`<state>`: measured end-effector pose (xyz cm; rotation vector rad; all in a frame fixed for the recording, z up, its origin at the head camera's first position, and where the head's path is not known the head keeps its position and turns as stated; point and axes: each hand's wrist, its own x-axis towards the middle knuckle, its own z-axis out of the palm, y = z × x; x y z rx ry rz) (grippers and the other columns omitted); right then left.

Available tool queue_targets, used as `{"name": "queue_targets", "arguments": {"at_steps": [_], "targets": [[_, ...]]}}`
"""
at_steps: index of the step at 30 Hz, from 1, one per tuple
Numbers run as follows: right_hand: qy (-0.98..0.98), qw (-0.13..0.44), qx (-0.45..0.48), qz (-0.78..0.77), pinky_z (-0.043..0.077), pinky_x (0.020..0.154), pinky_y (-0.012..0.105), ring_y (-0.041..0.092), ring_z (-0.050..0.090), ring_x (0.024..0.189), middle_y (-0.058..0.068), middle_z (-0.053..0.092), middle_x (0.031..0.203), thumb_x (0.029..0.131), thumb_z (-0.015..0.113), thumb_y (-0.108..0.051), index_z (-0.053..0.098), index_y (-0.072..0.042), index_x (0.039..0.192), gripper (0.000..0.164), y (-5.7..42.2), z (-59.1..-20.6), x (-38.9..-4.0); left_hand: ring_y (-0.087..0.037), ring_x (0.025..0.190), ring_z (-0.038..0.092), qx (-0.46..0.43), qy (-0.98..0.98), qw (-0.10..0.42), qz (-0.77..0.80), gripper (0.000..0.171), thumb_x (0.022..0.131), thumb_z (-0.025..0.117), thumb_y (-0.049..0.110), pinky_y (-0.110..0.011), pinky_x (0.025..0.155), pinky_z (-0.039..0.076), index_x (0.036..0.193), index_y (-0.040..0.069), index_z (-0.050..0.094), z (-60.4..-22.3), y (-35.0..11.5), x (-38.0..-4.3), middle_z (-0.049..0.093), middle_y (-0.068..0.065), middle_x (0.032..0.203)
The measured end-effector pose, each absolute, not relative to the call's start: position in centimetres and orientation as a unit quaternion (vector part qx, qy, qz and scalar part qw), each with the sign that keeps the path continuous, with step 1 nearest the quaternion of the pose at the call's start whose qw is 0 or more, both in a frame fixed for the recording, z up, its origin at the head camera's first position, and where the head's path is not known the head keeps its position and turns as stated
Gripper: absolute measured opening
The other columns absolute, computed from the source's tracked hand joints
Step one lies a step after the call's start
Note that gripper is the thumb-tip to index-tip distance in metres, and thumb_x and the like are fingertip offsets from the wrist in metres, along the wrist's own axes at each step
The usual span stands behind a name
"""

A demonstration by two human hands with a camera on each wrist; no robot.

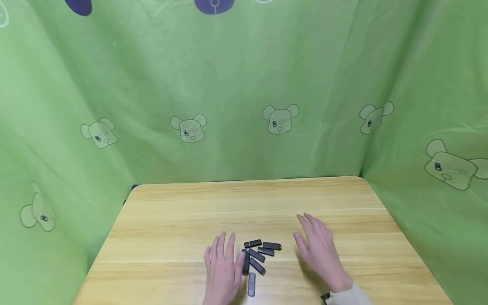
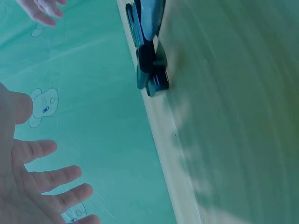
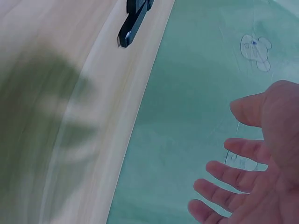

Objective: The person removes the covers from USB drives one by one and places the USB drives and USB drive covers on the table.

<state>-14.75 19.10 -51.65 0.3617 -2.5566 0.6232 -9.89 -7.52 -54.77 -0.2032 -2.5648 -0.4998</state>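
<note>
Several small black USB-stick-like pieces (image 1: 257,266) lie in a loose cluster on the wooden table. One (image 1: 251,284) sits apart at the near side, lengthwise to the person. Just left of the cluster is the left hand (image 1: 223,269), fingers extended, its thumb overlapping the upright-lying piece (image 1: 245,263) in the head view. In the left wrist view that hand (image 2: 42,182) has spread fingers and holds nothing, with the pieces (image 2: 161,79) bunched at the top. The right hand (image 1: 319,252) hovers to the right of the cluster, fingers loosely spread; its palm (image 3: 252,182) holds nothing.
The wooden table (image 1: 171,212) has rounded far corners. Green curtains (image 1: 236,76) printed with mouse faces stand behind it and along both sides. A pale sleeve (image 1: 348,296) and a dark band (image 1: 325,296) show at the right wrist.
</note>
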Motion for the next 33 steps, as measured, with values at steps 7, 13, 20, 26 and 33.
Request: {"name": "queue_targets", "arguments": {"at_steps": [7,13,20,26,33], "targets": [[-0.938,0.225,0.160,0.212,0.047,0.094,0.065,0.044,0.057,0.122,0.024,0.061,0.134,0.089,0.074,-0.015,0.062,-0.002,0.131,0.045,17.5,-52.0,-15.5,-0.040,0.134,0.050,-0.093,-0.942,0.268,-0.181,0.053,0.100,0.058,0.033,-0.062,0.106,0.038,0.146,0.009,0.049,-54.5,-6.4,-9.9,0.054,-0.021,0.145],[-0.940,0.204,0.186,0.197,0.050,0.094,0.060,0.039,0.062,0.115,0.019,0.068,0.125,0.086,0.079,-0.015,0.067,-0.005,0.123,0.040,16.3,-52.8,-15.9,-0.037,0.134,0.051,-0.104,-0.937,0.282,-0.176,0.054,0.100,0.059,0.035,-0.060,0.105,0.038,0.147,0.011,0.049,-54.7,-5.8,-9.9,0.056,-0.019,0.144],[-0.940,0.178,0.213,0.200,0.053,0.092,0.055,0.034,0.066,0.105,0.015,0.072,0.114,0.083,0.081,-0.010,0.072,-0.005,0.113,0.032,15.3,-53.8,-16.1,-0.037,0.132,0.053,-0.115,-0.932,0.298,-0.170,0.055,0.096,0.063,0.035,-0.060,0.103,0.041,0.145,0.011,0.051,-55.0,-5.2,-9.9,0.057,-0.018,0.143],[-0.949,0.123,0.206,0.205,0.053,0.093,0.053,0.032,0.065,0.104,0.013,0.071,0.113,0.082,0.081,-0.009,0.072,-0.005,0.113,0.032,14.9,-54.4,-16.2,-0.036,0.133,0.053,-0.114,-0.936,0.288,-0.165,0.057,0.095,0.064,0.034,-0.059,0.104,0.042,0.146,0.013,0.050,-54.8,-4.6,-9.7,0.056,-0.016,0.145],[-0.961,0.067,0.196,0.185,0.053,0.095,0.052,0.032,0.063,0.107,0.013,0.070,0.115,0.083,0.081,-0.011,0.072,-0.003,0.114,0.033,14.9,-55.0,-16.2,-0.035,0.131,0.053,-0.129,-0.936,0.290,-0.149,0.053,0.098,0.060,0.036,-0.058,0.102,0.044,0.145,0.014,0.051,-54.9,-4.0,-9.5,0.057,-0.016,0.143]]}}
